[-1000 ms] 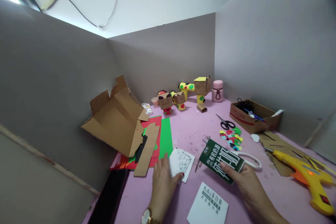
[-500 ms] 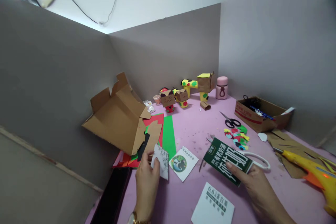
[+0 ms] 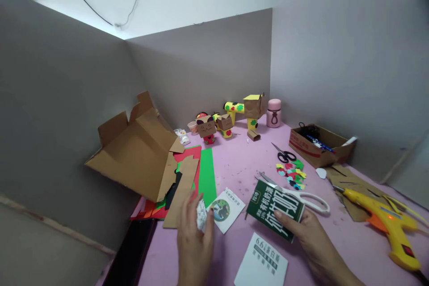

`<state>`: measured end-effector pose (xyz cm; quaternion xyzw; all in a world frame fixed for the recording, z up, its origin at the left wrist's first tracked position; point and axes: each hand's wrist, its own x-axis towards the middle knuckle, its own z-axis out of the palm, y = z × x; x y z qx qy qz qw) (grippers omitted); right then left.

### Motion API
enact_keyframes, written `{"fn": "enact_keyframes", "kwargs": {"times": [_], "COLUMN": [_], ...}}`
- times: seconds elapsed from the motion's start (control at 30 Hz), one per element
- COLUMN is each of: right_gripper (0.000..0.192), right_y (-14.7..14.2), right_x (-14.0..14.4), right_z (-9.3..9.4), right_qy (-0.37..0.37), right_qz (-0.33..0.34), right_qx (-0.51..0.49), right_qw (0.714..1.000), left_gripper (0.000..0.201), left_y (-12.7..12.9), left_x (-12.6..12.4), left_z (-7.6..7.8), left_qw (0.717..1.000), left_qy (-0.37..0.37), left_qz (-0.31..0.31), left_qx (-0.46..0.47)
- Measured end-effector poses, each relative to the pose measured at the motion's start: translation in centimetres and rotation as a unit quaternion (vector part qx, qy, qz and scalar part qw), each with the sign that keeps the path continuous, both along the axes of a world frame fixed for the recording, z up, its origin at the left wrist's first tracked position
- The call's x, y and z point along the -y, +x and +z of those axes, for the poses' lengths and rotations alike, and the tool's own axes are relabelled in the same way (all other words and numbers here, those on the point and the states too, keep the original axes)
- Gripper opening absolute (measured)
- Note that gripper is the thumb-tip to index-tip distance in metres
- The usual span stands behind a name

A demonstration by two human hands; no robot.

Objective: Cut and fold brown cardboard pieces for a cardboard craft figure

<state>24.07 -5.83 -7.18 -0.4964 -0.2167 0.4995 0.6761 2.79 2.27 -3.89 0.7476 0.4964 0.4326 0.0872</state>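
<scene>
In the head camera's view, the left hand (image 3: 195,239) held a patterned white piece (image 3: 201,215) between thumb and fingers just left of the round-picture card (image 3: 232,212), while the right hand (image 3: 309,233) gripped a green printed panel (image 3: 271,208) to the card's right.

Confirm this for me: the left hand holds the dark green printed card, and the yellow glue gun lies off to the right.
Not quite: the head view shows the right hand, not the left hand, holding the dark green printed card. The yellow glue gun does lie off to the right.
</scene>
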Motion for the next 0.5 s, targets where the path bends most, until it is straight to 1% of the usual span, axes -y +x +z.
{"fn": "enact_keyframes", "kwargs": {"times": [0.03,0.07,0.1,0.17,0.2,0.23,0.27,0.33,0.5], "right_gripper": [0.029,0.030,0.030,0.032,0.031,0.028,0.024,0.019,0.021], "right_y": [-0.3,-0.5,-0.8,-1.1,-1.1,-1.0,-0.9,-0.4,0.3], "right_x": [0.0,0.1,0.1,0.1,0.1,0.1,0.1,0.0,-0.4], "right_z": [0.1,0.2,0.3,0.4,0.4,0.5,0.5,0.3,-0.4], "right_qy": [0.002,0.005,0.010,0.021,0.029,0.038,0.044,0.046,0.026], "right_qz": [0.014,0.029,0.042,0.062,0.064,0.061,0.055,0.041,0.058], "right_qx": [-0.012,-0.025,-0.034,-0.041,-0.041,-0.038,-0.036,-0.025,0.019], "right_qw": [1.000,0.999,0.998,0.997,0.997,0.997,0.997,0.998,0.998], "left_gripper": [0.034,0.035,0.038,0.033,0.026,0.022,0.020,0.021,0.033], "left_y": [0.9,1.9,2.9,4.7,5.3,5.7,5.9,6.0,5.3], "left_x": [0.6,1.1,1.6,2.0,2.0,2.0,1.8,1.5,1.1], "left_z": [-0.1,-0.3,-0.5,-0.9,-1.1,-1.3,-1.3,-1.3,-1.4], "left_qw": [0.995,0.977,0.946,0.869,0.835,0.815,0.803,0.799,0.778], "left_qy": [-0.075,-0.167,-0.248,-0.340,-0.373,-0.387,-0.395,-0.393,-0.402], "left_qz": [-0.044,-0.088,-0.138,-0.210,-0.231,-0.236,-0.233,-0.211,-0.175], "left_qx": [0.047,0.097,0.156,0.292,0.333,0.361,0.379,0.404,0.450]}}
